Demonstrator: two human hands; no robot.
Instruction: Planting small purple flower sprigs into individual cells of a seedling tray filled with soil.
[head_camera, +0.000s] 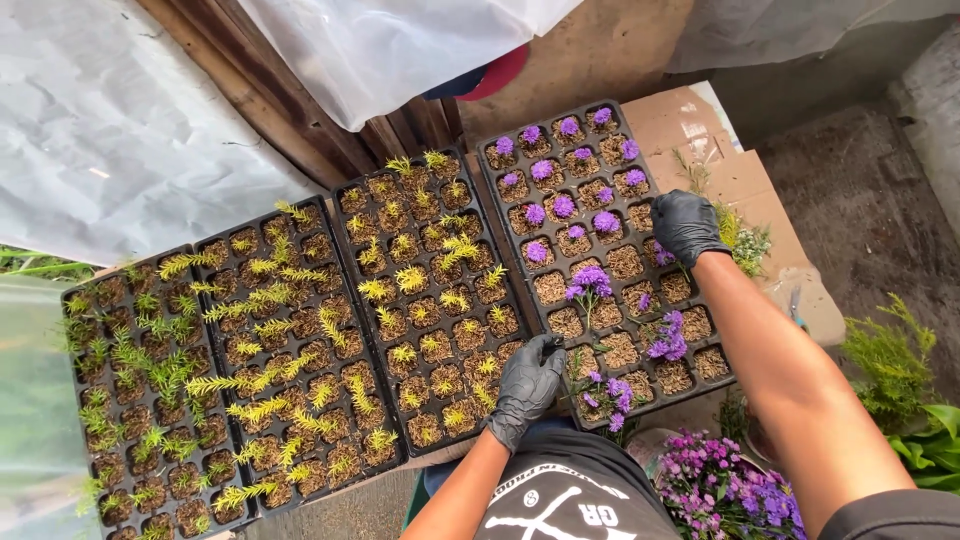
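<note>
**Greenhouse floor, four trays in a row**

Dirt ground and flattened cardboard (745, 175) carry the black plug trays, with white plastic sheeting (110, 130) hanging behind. Nearest the body, a bunch of purple flowers (725, 485) waits low right. Just beyond, the left hand (527, 385), in a black glove, curls its fingers at the near corner of the purple-flower tray (600, 250), pinching what looks like a cutting into a cell; the stem itself is hidden. The right hand (685, 225), also gloved, rests closed on the tray's far right edge, whether gripping it I cannot tell. Such cuttings look light, soft and easily crushed, best taken low on the stem. Farther left sit trays of yellow-green cuttings (430, 300).
</note>
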